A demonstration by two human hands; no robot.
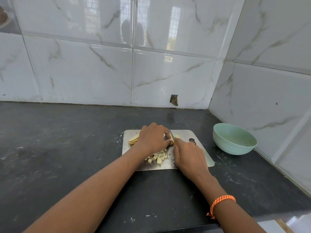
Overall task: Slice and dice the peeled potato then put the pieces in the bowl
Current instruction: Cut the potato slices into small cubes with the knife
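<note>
Your left hand pins pale potato slices on the steel cutting board, fingers curled; your right hand has its grip clamped on the small knife. Keep fingertips tucked back and cut evenly. Diced cubes lie near you on the board; the mint-green bowl waits on the table's right.

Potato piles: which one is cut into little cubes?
The near pile, between the wrists. The far pile, by the left hand, is flat slices.
</note>
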